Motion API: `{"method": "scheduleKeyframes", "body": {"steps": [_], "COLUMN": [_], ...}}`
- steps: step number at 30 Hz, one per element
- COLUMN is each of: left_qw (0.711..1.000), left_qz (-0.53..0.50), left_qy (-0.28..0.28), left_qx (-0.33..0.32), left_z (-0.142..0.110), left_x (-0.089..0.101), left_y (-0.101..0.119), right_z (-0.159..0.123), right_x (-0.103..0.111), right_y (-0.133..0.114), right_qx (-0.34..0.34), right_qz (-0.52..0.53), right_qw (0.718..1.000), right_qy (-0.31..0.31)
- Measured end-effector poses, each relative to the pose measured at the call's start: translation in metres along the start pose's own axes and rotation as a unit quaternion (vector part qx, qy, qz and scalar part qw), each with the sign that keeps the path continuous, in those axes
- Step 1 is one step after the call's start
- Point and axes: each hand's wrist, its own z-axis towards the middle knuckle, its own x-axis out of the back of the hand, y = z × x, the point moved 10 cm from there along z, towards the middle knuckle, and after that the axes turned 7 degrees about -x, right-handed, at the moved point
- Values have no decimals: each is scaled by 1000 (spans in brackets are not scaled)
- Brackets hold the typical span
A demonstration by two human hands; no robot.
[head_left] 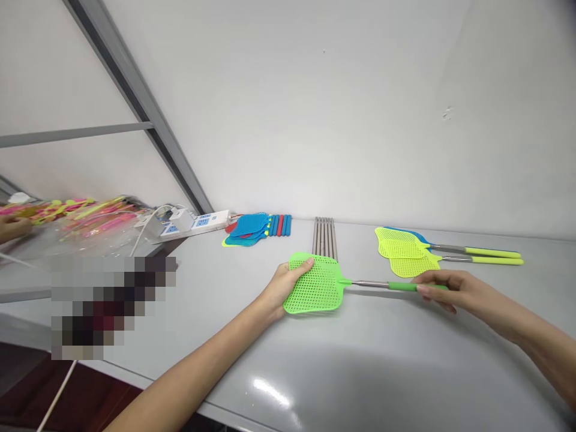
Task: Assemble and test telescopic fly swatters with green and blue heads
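Note:
A green fly swatter (317, 288) is held level just above the grey table, between both hands. My left hand (281, 288) grips the left edge of its perforated head, thumb on top and fingers hidden beneath. At the other end, my right hand (443, 288) is closed round the green handle, which joins the head by a short metal rod. Behind the head lie several bare metal rods (324, 237) side by side, partly covered by it. Beyond my right hand rest yellow fly swatters (411, 267) with a blue swatter (400, 231) partly under them.
Blue, red and yellow swatter heads (249, 227) are stacked at the back left, beside several blue and red handles (281, 225). A white power strip (202, 223) with plugs and cables stands further left, near colourful items in clear plastic (108, 222). Another person's hand (15, 228) shows at the left edge.

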Motion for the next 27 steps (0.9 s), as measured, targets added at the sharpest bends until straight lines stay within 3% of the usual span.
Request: {"method": "scheduleKeyframes", "body": {"steps": [2,12,22,27], "left_qw": [1000,995,993,997], "left_qz": [6,81,113,58], "left_qy": [6,51,30,40], "left_qx": [0,-20,-24,-16], "left_z": [1,-7,-11,-8], "left_x": [3,11,2,4], "left_y": [-1,-4,2,5], "right_z": [2,4,12,12], "right_x": [3,-22,-33,-24], "right_y": [-2,-10,24,17], "right_qx": [18,90,-45,-51], "right_qz": [-36,-46,103,190], "right_qw": [999,992,980,973], "right_qy": [24,-74,-167,-119]}}
